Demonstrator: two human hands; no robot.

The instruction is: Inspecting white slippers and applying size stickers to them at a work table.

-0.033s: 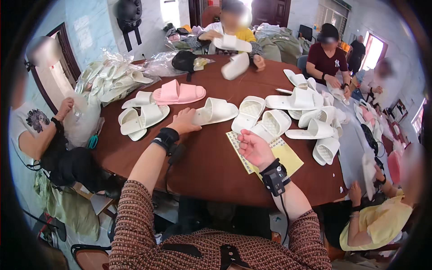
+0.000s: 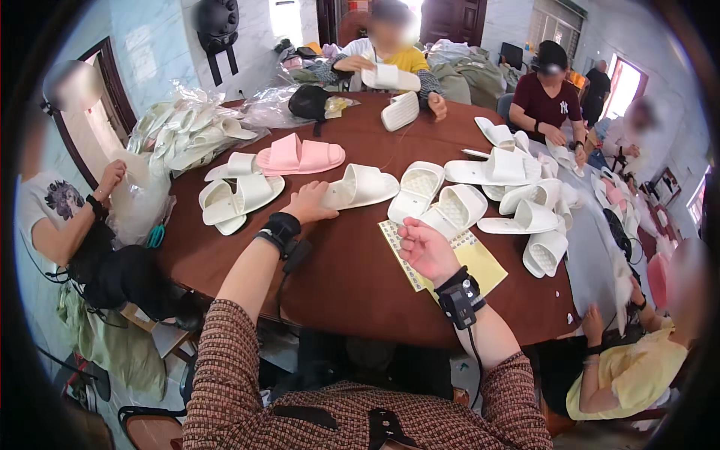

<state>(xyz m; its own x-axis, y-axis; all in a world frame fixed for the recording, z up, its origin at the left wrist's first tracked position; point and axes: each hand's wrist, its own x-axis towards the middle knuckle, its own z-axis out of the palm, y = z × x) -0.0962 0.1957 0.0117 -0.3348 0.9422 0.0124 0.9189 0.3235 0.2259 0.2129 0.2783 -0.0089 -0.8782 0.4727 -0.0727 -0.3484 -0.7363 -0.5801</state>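
The left hand (image 2: 309, 202) closes its grip on a white slipper (image 2: 364, 186). The right hand (image 2: 426, 249), loosely curled and holding nothing, rests on a yellow sheet (image 2: 472, 262) near the desk (image 2: 337, 277) edge, bare wood between the hands.

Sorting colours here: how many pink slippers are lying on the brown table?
2: a pair of pink slippers lies side by side at the table's far left, beyond the left hand. More pink shows at the far right, possibly others.
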